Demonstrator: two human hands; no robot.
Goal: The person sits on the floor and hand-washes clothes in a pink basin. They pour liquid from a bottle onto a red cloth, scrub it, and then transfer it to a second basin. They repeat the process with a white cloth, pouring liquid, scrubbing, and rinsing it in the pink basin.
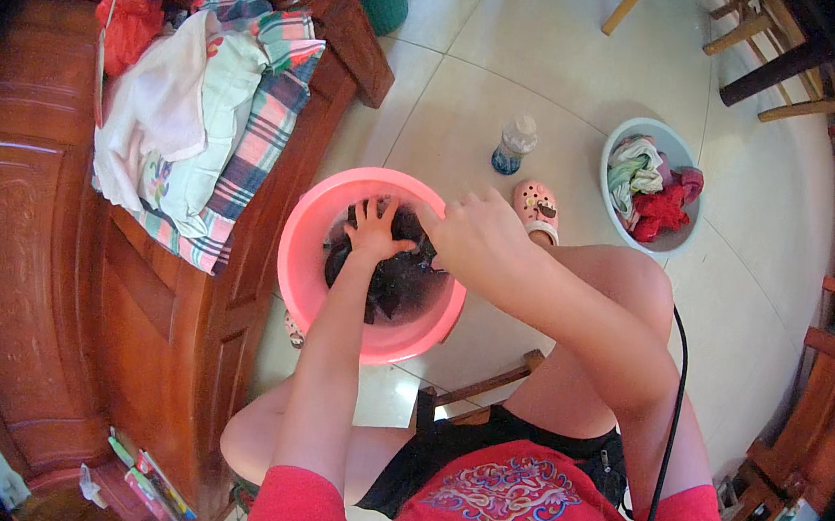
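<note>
A pink plastic basin [296,271] stands on the floor before me, with dark wet cloth [404,282] in it. My left hand [376,235] lies over the cloth with its fingers spread, holding nothing. Above the basin's right rim is my right hand [475,228], its fingers bent; its underside is hidden, so I cannot tell whether it holds something. Beyond it a clear bottle [514,145] with blue contents stands on the tiles. Farther right, a pale blue basin [607,181] holds crumpled red, white and green clothes [654,189].
On the left a carved wooden bench [275,171] bears a plaid cloth [268,126] and a white cloth [166,93]. A green bucket [385,5] stands at the top. Wooden stool legs [627,6] are at the upper right. A black cable [675,406] hangs beside my right arm.
</note>
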